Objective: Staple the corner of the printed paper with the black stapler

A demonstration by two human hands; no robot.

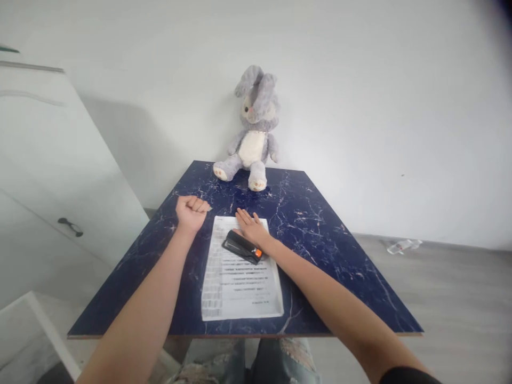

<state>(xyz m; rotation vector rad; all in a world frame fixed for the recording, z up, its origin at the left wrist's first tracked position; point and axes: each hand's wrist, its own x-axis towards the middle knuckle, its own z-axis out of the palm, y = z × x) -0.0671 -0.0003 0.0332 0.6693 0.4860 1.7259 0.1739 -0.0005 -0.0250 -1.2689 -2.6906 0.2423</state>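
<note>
My left hand (192, 212) is closed in a fist over the table, left of the papers' top corner. A tiny pale tip shows at its fingers, too small to name. With fingers stretched out, my right hand (252, 228) lies flat on the upper part of a stack of printed papers (248, 293). On the same papers, just below that hand, rests a black stapler (242, 246) with an orange mark at one end. It lies at a slant, and the thumb side of my right hand is close against it; whether they touch I cannot tell.
A grey plush rabbit (254, 144) sits at the back of the dark blue marbled table (320, 266), against the white wall. To the left stands a white cabinet (52, 176) with a dark handle. Clear plastic packaging (404, 246) lies on the floor at right.
</note>
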